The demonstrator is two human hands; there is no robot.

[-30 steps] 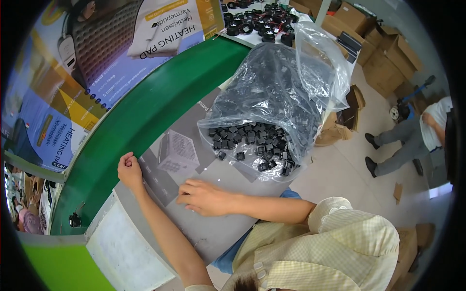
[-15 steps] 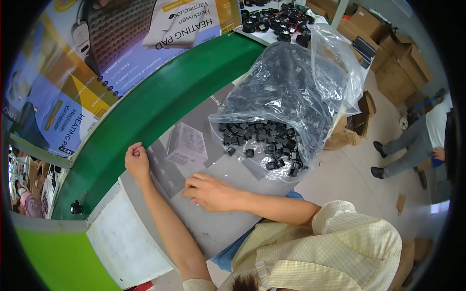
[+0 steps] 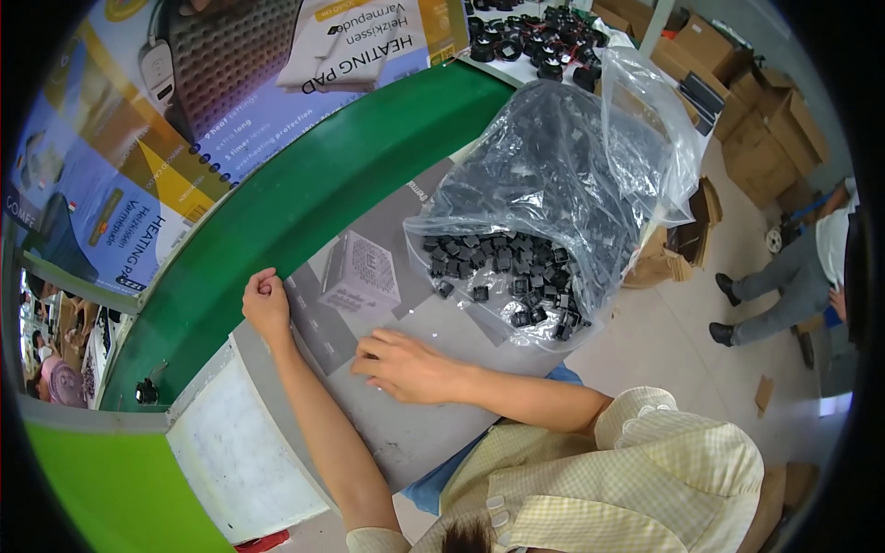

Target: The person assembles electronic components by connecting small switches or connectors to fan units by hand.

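My left hand [image 3: 265,302] is loosely closed at the left edge of a grey printed cardboard sheet [image 3: 433,433], beside the green belt; I see nothing in its curled fingers. My right hand [image 3: 410,367] rests on the sheet, its fingers loosely bent and slightly apart, with nothing visible in them. Beyond it lies a large clear plastic bag [image 3: 544,166], its mouth facing me. Many small black plastic parts [image 3: 507,258] are heaped inside that mouth. A few tiny white specks dot the sheet near my right hand.
A green conveyor belt [image 3: 369,147] curves past on the left, with a small black part with a wire [image 3: 146,391] on it. Printed cartons [image 3: 230,83] stand beyond. Round black parts [image 3: 535,41] cover the far table. Another person [image 3: 802,267] stands at the right, near cardboard boxes [image 3: 765,120].
The whole view has shifted slightly, so everything sits a little further right. Both hands keep their places on the sheet, and the bag and parts lie as before.
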